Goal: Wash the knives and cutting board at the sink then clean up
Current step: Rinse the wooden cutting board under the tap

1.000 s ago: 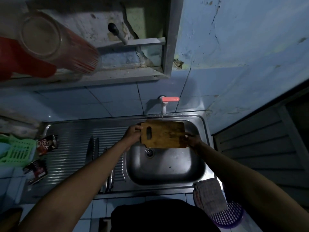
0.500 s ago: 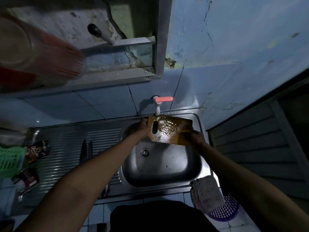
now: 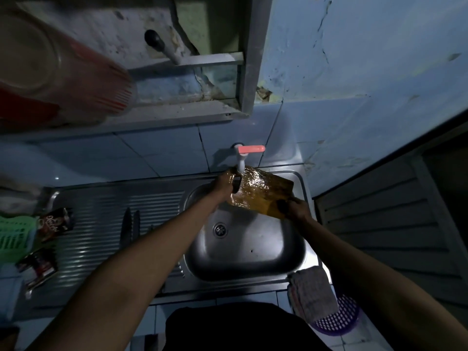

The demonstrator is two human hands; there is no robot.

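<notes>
A wooden cutting board (image 3: 263,196) is held tilted over the steel sink basin (image 3: 253,252), right under the white tap with a red handle (image 3: 247,152). Water runs over its upper face and makes it shine. My left hand (image 3: 222,184) grips the board's left end near its handle slot. My right hand (image 3: 295,210) holds its lower right edge. Two knives (image 3: 130,225) lie side by side on the ribbed drainboard (image 3: 101,224) to the left of the basin.
A folded grey cloth (image 3: 312,292) hangs at the sink's front right corner above a purple basket (image 3: 339,320). Snack packets (image 3: 54,224) and a green basket (image 3: 12,236) sit at the left. A shelf with a red-striped glass (image 3: 63,69) hangs overhead.
Both hands lifted the board from over the basin up under the tap and tilted it. Water now flows across its surface.
</notes>
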